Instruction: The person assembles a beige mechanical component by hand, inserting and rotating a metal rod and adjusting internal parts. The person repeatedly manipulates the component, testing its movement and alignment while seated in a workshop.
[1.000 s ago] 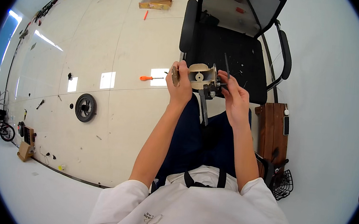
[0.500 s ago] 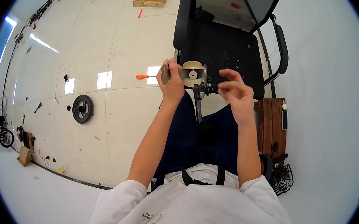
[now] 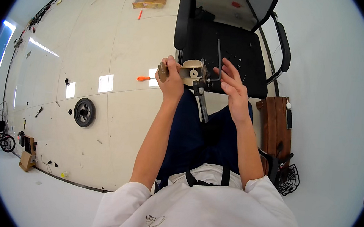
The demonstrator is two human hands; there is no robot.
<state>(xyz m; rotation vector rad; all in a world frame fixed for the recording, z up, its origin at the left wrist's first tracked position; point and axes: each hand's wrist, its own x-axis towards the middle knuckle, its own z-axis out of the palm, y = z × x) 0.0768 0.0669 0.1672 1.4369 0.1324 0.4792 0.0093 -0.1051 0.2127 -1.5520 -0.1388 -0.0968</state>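
My left hand (image 3: 170, 81) is closed round one end of a beige part (image 3: 190, 64) that has a round hole in its dark face. A black clamp-like fitting (image 3: 199, 85) sits on the part's right side, and a grey bar (image 3: 203, 109) runs from there toward my lap. An L-shaped hex key (image 3: 219, 58) stands out from the fitting, its long arm pointing away from me. Beside that key is my right hand (image 3: 234, 90), fingers apart, with one fingertip behind the key's arm. Whether that finger touches it, I cannot tell.
Ahead stands a black armchair (image 3: 222, 48) with small bits on its seat. On the floor to the left lie an orange-handled screwdriver (image 3: 143, 79) and a black wheel (image 3: 84, 112). A wooden box (image 3: 272, 125) and a black wire basket (image 3: 290, 180) are at the right.
The hex key's long arm has swung into view, pointing away from me. My right hand's fingers have spread from a curled pose. My left hand still grips the beige part, shifted slightly.
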